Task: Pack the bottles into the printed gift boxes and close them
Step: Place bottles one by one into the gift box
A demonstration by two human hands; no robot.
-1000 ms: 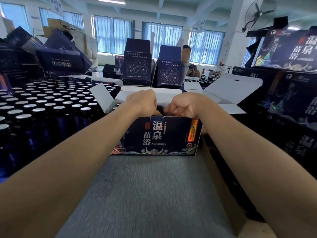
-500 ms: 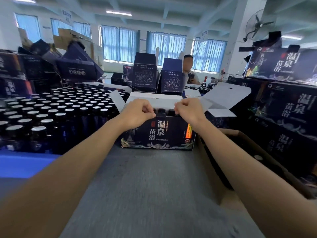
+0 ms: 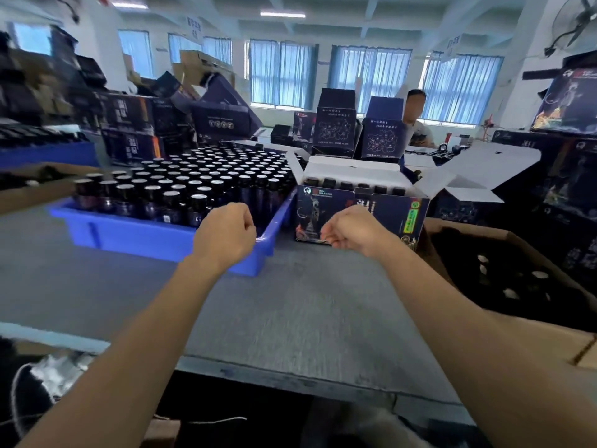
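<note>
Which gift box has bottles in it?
The gift box just beyond the right hand, beside the blue crate: flaps up, a row of bottle caps showing.

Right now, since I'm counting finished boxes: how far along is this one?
Done: the gift box shows a row of bottle caps inside. In hand: nothing; left hand and right hand hover curled in front of it. Left: its white flaps stand open, and the blue tray holds many more bottles.
</note>
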